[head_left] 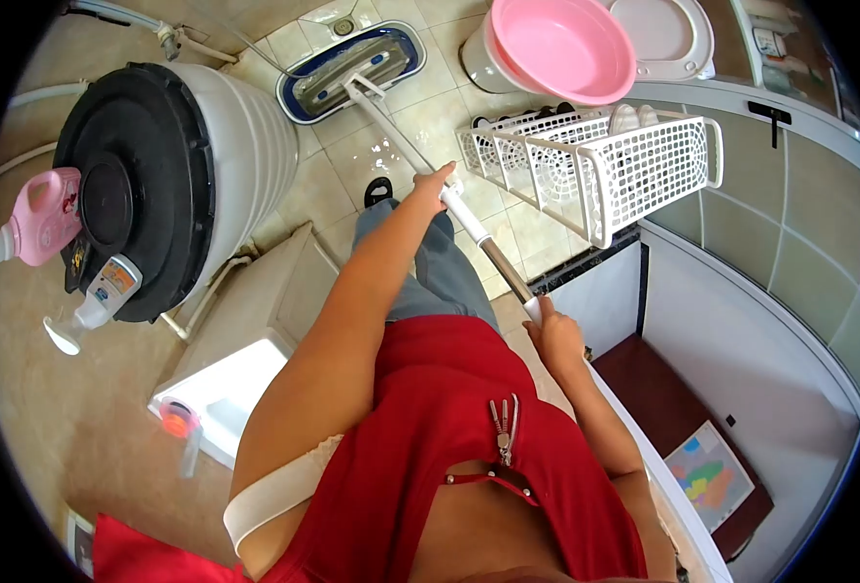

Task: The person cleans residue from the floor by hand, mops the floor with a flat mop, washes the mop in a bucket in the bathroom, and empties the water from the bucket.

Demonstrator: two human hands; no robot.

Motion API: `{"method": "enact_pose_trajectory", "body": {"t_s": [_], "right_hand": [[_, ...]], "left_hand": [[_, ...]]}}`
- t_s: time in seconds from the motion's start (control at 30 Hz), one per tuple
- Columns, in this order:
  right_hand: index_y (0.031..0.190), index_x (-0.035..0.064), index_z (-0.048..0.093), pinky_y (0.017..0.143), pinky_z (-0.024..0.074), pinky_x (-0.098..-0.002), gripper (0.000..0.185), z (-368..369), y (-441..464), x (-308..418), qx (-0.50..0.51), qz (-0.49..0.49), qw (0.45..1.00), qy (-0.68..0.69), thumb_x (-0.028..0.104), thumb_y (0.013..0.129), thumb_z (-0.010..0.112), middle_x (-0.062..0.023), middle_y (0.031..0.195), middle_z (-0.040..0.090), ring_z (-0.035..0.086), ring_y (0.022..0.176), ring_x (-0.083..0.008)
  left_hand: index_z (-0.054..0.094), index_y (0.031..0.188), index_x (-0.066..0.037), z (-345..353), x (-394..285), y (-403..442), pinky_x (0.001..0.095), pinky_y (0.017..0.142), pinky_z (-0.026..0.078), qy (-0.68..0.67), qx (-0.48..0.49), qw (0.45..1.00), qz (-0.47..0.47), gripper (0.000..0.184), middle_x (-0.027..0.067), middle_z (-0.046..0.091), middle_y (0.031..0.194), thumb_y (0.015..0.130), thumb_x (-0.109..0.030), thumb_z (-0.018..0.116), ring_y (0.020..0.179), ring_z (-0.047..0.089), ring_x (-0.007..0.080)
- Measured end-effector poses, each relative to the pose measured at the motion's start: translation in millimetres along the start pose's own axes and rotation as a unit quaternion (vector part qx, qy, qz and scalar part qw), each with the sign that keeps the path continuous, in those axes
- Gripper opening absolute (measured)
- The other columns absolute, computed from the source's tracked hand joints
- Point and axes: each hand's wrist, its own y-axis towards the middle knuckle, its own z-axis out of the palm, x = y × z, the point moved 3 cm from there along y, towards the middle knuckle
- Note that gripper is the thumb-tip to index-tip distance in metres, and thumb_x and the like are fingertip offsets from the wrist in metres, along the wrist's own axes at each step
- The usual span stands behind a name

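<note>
A mop (467, 220) with a white and metal pole runs slantwise across the middle of the head view. My left hand (433, 187) is closed around the pole's upper white part, while my right hand (556, 335) grips it near its lower end, close to my body. The mop's white head (362, 89) reaches over the near rim of an oval blue tub (418, 60). Water seems to lie in the tub, and part of the mop head in it is hard to make out.
A large barrel (245, 136) with a black lid stands left, carrying a pink bottle (51, 216) and a spray bottle (107, 291). Right are a white plastic rack (653, 165) and a pink basin (566, 44). The tiled floor (352, 155) looks wet.
</note>
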Motion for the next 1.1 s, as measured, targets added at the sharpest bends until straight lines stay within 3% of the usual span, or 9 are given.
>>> {"method": "enact_pose_trajectory", "body": {"t_s": [0.07,0.23,0.33,0.47,0.5,0.6,0.73,0.77,1.1], "right_hand": [[0.117,0.0070,0.047,0.060,0.0523,-0.0474,0.046,-10,-10,2,-0.009,-0.001,1.000,-0.017,0.030,0.083,0.067,-0.0201,0.079,0.066,0.065,0.067,-0.0389],[0.122,0.0095,0.047,0.057,0.0522,-0.0467,0.048,-14,-33,-1,-0.022,-0.015,0.997,-0.076,0.030,0.083,0.067,-0.0167,0.077,0.064,0.065,0.064,-0.0362],[0.125,0.0087,0.046,0.054,0.0525,-0.0442,0.050,-20,-43,-4,-0.019,-0.038,0.995,-0.095,0.029,0.084,0.066,-0.0153,0.076,0.063,0.065,0.062,-0.0337],[0.129,0.0063,0.044,0.051,0.0523,-0.0397,0.051,-21,-53,-5,-0.040,-0.067,0.987,-0.141,0.026,0.086,0.063,-0.0126,0.075,0.060,0.064,0.059,-0.0299],[0.129,0.0074,0.044,0.050,0.0519,-0.0402,0.051,-19,-52,-7,-0.046,-0.065,0.987,-0.142,0.027,0.086,0.064,-0.0124,0.075,0.060,0.064,0.059,-0.0303],[0.130,0.0094,0.044,0.049,0.0511,-0.0400,0.053,-17,-52,-12,-0.063,-0.063,0.982,-0.166,0.026,0.084,0.066,-0.0116,0.074,0.059,0.063,0.057,-0.0300],[0.132,0.0115,0.043,0.049,0.0506,-0.0401,0.055,-21,-55,-23,-0.081,-0.074,0.977,-0.183,0.025,0.084,0.067,-0.0113,0.073,0.059,0.062,0.055,-0.0296],[0.132,0.0121,0.043,0.049,0.0506,-0.0401,0.056,-22,-56,-26,-0.081,-0.077,0.976,-0.185,0.025,0.084,0.067,-0.0114,0.073,0.059,0.062,0.055,-0.0295],[0.137,0.0109,0.042,0.048,0.0514,-0.0361,0.063,10,-63,-96,-0.103,-0.121,0.964,-0.212,0.027,0.082,0.069,-0.0099,0.073,0.058,0.063,0.055,-0.0253]], "left_hand": [[0.046,0.118,-0.001,6,5,-43,0.0576,0.074,0.053,-0.054,-0.067,0.995,0.057,0.059,0.0190,0.052,0.109,0.075,-0.025,0.078,0.089,0.060,0.0355],[0.056,0.095,-0.012,-10,59,-54,0.0370,0.065,0.053,-0.166,0.027,0.985,0.019,0.022,0.0034,0.058,0.089,0.088,-0.032,0.059,0.076,0.060,0.0197],[0.053,0.097,-0.013,-10,76,-95,0.0418,0.066,0.055,-0.194,0.026,0.981,-0.007,0.021,0.0049,0.057,0.087,0.090,-0.033,0.056,0.076,0.061,0.0232],[0.052,0.102,-0.014,5,91,-153,0.0460,0.074,0.052,-0.224,0.033,0.974,-0.031,0.043,0.0023,0.056,0.092,0.089,-0.054,0.056,0.087,0.057,0.0218],[0.051,0.106,-0.013,8,94,-162,0.0504,0.080,0.051,-0.209,0.069,0.974,-0.050,0.058,0.0028,0.054,0.098,0.082,-0.066,0.057,0.090,0.055,0.0231],[0.050,0.108,-0.014,19,86,-200,0.0541,0.084,0.051,-0.179,0.107,0.976,-0.060,0.063,0.0037,0.052,0.102,0.079,-0.069,0.059,0.089,0.055,0.0242],[0.051,0.104,-0.009,24,99,-195,0.0501,0.078,0.056,-0.114,0.155,0.981,-0.021,0.051,0.0063,0.051,0.095,0.078,-0.045,0.075,0.083,0.055,0.0220],[0.051,0.099,-0.006,25,105,-190,0.0469,0.076,0.057,-0.120,0.138,0.983,-0.027,0.042,0.0066,0.050,0.087,0.079,-0.031,0.078,0.078,0.056,0.0211],[0.049,0.094,-0.006,50,182,-168,0.0505,0.079,0.056,-0.230,0.212,0.950,0.015,0.027,0.0076,0.049,0.081,0.080,-0.020,0.068,0.076,0.057,0.0249]]}}
